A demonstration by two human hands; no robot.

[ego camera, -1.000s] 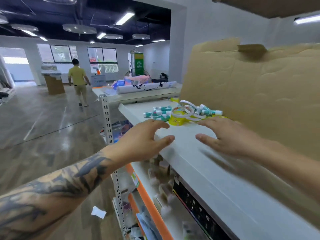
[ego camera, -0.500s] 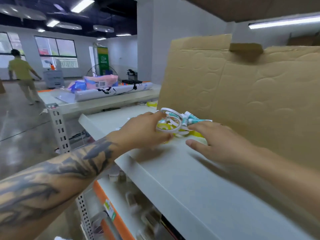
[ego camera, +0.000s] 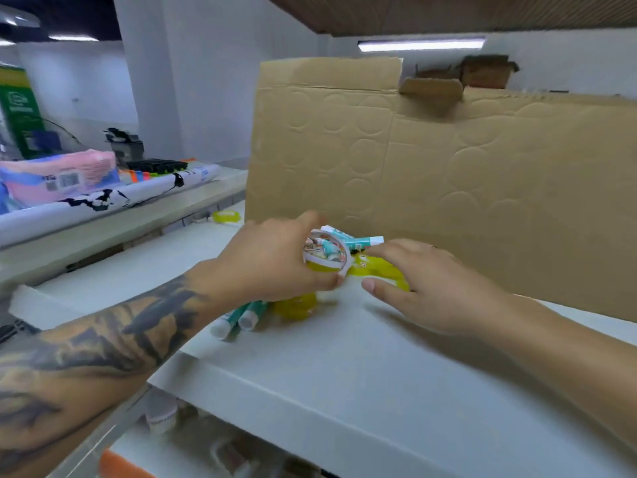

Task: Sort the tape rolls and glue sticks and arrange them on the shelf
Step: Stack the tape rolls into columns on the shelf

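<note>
While the left hand (ego camera: 272, 263) grips a white tape roll (ego camera: 327, 251) above the shelf (ego camera: 344, 374), the right hand (ego camera: 431, 288) rests open-fingered on yellow tape rolls (ego camera: 379, 267) just beside it. Two glue sticks (ego camera: 238, 319) lie on the shelf under the left wrist.

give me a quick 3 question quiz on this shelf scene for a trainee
1. True or false: the left hand holds a white tape roll.
2. Which lies nearest the shelf front edge? A) glue sticks B) cardboard C) pink package
3. Fill in: the right hand's fingers rest on ______ tape rolls.

Key
1. True: its fingers and thumb curl round the roll.
2. A: the two teal sticks lie below the left wrist, near the edge; the cardboard stands at the back.
3. yellow
</note>
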